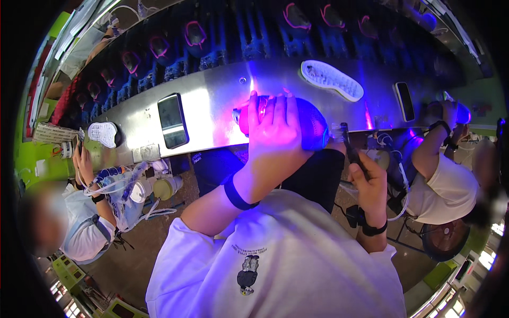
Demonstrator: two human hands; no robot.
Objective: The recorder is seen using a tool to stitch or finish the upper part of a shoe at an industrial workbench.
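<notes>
My left hand (pixel 275 127) lies over a dark shoe upper (pixel 314 124), its fingers stretched across the top and holding it at the bench edge. Violet and pink light colours the upper and the hand. To the right, my right hand (pixel 370 185) is closed round the dark handle of a brush (pixel 350 146). The brush points up and away, its tip beside the heel or toe end of the upper; whether they touch I cannot tell. A white shoe sole (pixel 332 80) lies beyond the upper, to the right, with its hollow side up.
Dark phones lie on the metal bench (pixel 212 114), one at left (pixel 173 121) and one at right (pixel 404 101). Behind runs a dark rack (pixel 254 37) carrying several pink-edged uppers. Co-workers sit at left (pixel 87 212) and right (pixel 442 180). Another white sole (pixel 103 134) lies far left.
</notes>
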